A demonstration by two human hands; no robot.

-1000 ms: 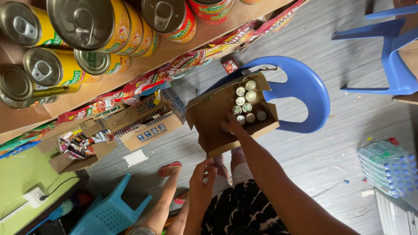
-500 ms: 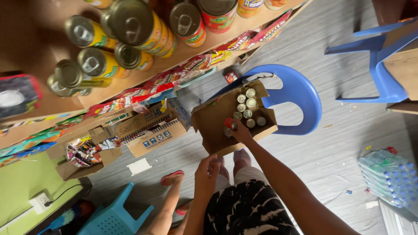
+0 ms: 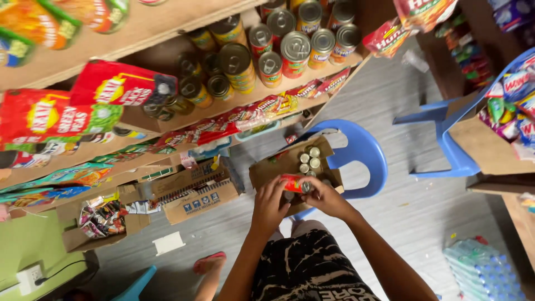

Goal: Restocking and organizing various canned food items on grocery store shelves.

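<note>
Both hands' fingers grasp a red can [image 3: 293,183] above the grey plank floor [image 3: 390,111].

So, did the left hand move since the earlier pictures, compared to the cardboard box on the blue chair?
Yes. The left hand rose from below the box to its front edge and now shares a red can with the right hand.

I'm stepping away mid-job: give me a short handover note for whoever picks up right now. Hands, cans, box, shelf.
Left hand and right hand together hold one red can just above the open cardboard box.
The box rests on the blue plastic chair; more cans stand upright inside it.
Done: the wooden shelf above already carries rows of stacked cans.
Left: the can in hand and those in the box are not yet shelved.
</note>
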